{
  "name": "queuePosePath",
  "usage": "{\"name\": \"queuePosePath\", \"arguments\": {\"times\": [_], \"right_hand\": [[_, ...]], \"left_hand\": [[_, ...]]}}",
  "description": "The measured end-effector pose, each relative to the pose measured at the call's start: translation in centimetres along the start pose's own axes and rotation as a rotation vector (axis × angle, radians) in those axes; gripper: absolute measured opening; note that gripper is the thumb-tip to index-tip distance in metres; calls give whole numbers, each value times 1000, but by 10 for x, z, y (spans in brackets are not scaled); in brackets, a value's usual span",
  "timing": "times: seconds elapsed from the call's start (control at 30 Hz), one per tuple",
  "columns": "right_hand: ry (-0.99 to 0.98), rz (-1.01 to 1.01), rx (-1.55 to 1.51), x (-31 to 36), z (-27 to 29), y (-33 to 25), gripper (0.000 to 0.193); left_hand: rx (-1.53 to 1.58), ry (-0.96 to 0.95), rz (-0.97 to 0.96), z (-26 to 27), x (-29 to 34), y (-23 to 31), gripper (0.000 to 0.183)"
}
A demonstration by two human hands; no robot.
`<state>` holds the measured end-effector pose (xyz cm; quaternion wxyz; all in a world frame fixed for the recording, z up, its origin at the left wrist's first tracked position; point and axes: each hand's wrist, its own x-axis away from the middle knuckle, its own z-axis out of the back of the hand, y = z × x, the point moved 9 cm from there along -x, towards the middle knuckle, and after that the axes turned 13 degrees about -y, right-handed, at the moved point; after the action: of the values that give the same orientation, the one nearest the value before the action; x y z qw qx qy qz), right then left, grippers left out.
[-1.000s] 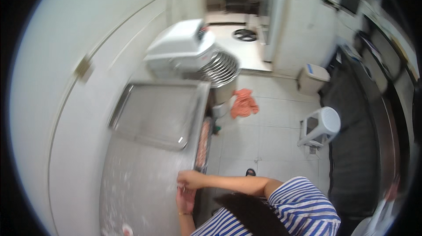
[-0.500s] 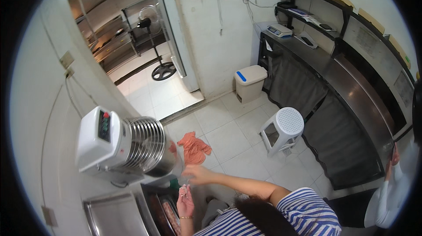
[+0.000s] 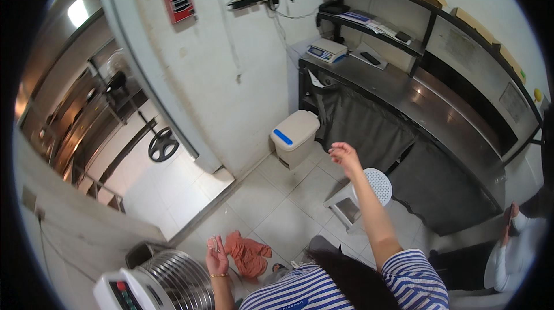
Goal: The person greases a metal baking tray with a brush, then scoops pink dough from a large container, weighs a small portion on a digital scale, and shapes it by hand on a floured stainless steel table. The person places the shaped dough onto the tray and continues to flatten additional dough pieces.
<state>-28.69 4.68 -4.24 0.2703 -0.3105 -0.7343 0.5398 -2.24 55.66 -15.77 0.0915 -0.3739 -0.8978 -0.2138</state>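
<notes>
My left hand [image 3: 216, 259], with a gold bracelet on the wrist, is raised at the lower left, close to the white mixer. Its fingers are curled around something small and pale, too small to name. My right hand [image 3: 345, 159] is stretched out ahead, above the white stool [image 3: 378, 186] and near the beige pedal bin [image 3: 294, 131]. Its fingers are bent together, with perhaps a tiny thing at their tips that I cannot make out. On the tiled floor beside my left hand lies a crumpled orange cloth [image 3: 248, 254].
A mixer [image 3: 173, 278] with a wire guard stands lower left. Along the right runs a metal counter [image 3: 398, 88] with dark curtains and a scale [image 3: 326, 50]. A pedestal fan [image 3: 163, 144] stands past the doorway. At the right edge another person's white sleeve [image 3: 508, 261] shows.
My hands have parted: the right has reached forward toward the bin, the left has stayed low near the mixer. The view has swung right, and the metal trays have left it.
</notes>
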Motion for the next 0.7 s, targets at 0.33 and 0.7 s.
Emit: {"name": "queuePosePath", "arguments": {"times": [0.33, 0.7], "right_hand": [[351, 124, -148, -283, 217, -60, 21], [549, 39, -29, -556, 321, -70, 41]], "left_hand": [[326, -481, 209, -195, -270, -101, 46], [425, -226, 276, -274, -408, -208, 35]]}}
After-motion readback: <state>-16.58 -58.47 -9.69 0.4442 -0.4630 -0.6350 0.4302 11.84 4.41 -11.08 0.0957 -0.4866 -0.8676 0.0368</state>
